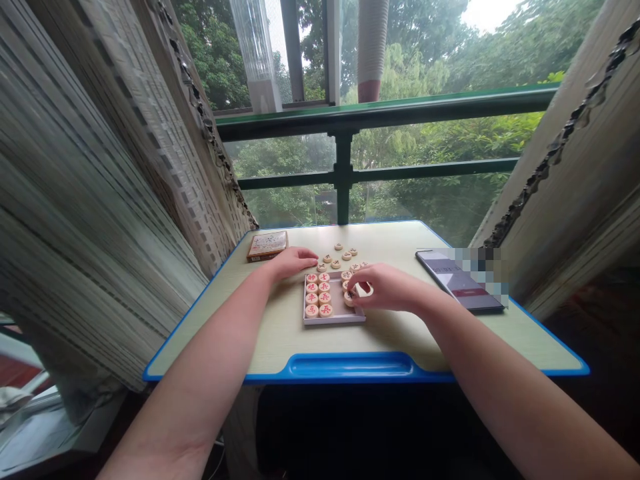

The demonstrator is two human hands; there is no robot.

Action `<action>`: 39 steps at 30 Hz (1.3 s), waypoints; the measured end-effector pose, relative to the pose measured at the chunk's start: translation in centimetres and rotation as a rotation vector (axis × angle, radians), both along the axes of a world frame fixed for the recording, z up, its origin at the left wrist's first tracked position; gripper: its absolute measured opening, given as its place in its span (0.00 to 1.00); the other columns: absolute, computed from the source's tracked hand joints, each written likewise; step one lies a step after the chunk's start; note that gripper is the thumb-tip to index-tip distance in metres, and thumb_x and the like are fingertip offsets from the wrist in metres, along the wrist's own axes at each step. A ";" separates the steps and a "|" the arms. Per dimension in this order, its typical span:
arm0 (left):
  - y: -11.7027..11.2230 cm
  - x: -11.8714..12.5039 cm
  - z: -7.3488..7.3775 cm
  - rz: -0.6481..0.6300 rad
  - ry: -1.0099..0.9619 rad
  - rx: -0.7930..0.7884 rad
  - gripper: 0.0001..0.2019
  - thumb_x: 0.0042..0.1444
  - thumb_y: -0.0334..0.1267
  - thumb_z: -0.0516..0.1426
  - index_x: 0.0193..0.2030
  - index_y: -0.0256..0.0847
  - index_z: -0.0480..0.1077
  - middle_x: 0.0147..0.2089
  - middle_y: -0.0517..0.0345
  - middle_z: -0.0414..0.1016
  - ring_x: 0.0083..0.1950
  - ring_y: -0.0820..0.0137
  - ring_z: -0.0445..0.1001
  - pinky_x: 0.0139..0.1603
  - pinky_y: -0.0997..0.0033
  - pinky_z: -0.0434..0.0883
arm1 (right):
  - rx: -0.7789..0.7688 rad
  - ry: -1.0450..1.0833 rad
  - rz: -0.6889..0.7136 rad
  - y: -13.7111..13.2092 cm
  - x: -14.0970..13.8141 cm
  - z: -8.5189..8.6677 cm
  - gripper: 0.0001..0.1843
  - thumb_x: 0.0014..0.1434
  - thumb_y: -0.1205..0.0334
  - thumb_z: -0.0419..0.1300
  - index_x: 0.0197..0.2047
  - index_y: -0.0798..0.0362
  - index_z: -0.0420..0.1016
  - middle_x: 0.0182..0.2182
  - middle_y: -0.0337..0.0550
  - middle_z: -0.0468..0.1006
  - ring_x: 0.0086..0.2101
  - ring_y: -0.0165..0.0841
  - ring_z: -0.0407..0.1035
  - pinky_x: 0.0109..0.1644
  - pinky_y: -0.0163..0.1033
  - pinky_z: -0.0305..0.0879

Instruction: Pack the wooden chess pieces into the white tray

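Observation:
A shallow white box (334,319) holds round wooden Chinese chess pieces. Two columns of red-marked pieces (325,299) line its left side, and some dark-marked ones stand at its right. My right hand (383,287) reaches over the box's right edge, thumb and fingers closed on a dark-marked Chinese chess piece (349,299); the fingers hide part of the pieces there. My left hand (296,261) rests beyond the box's upper left corner with fingers stretched out. Its fingertips are beside a loose piece (321,267); whether they touch it I cannot tell. Several more loose pieces (335,264) lie behind the box.
On the pale table (280,333) with blue edging, a patterned box lid (267,245) lies at the back left. A phone (460,280), partly pixelated, lies at the right. A blue pencil groove (350,365) runs along the front. Curtains and a green railing (390,113) surround the table.

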State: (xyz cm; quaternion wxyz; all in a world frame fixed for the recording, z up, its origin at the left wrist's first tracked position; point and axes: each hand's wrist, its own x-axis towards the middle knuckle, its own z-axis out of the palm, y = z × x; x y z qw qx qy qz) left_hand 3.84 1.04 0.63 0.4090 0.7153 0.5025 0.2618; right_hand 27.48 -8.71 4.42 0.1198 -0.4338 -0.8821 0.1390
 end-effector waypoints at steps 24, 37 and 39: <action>-0.3 0.1 0.3 -0.004 0.016 0.006 0.19 0.41 0.47 0.62 0.40 0.40 0.75 0.44 0.52 0.76 0.49 0.61 0.71 0.53 0.64 0.63 | -0.073 0.080 -0.031 0.0 0.2 0.3 0.11 0.48 0.57 0.61 0.36 0.51 0.76 0.24 0.36 0.70 0.23 0.25 0.59 0.26 0.31 0.52; -0.3 0.3 0.3 0.016 0.048 0.085 0.16 0.45 0.45 0.59 0.39 0.39 0.75 0.43 0.52 0.77 0.46 0.62 0.72 0.50 0.64 0.65 | 0.070 0.123 -0.127 1.2 0.3 -0.7 0.14 0.56 0.67 0.50 0.38 0.49 0.77 0.33 0.41 0.78 0.32 0.32 0.69 0.37 0.35 0.62; -0.3 0.8 0.4 0.078 0.050 0.246 0.14 0.47 0.43 0.57 0.38 0.38 0.75 0.43 0.51 0.76 0.47 0.62 0.71 0.51 0.64 0.65 | 0.133 0.152 -0.178 1.7 0.3 -1.2 0.15 0.57 0.67 0.49 0.38 0.50 0.76 0.36 0.42 0.78 0.36 0.33 0.70 0.40 0.37 0.63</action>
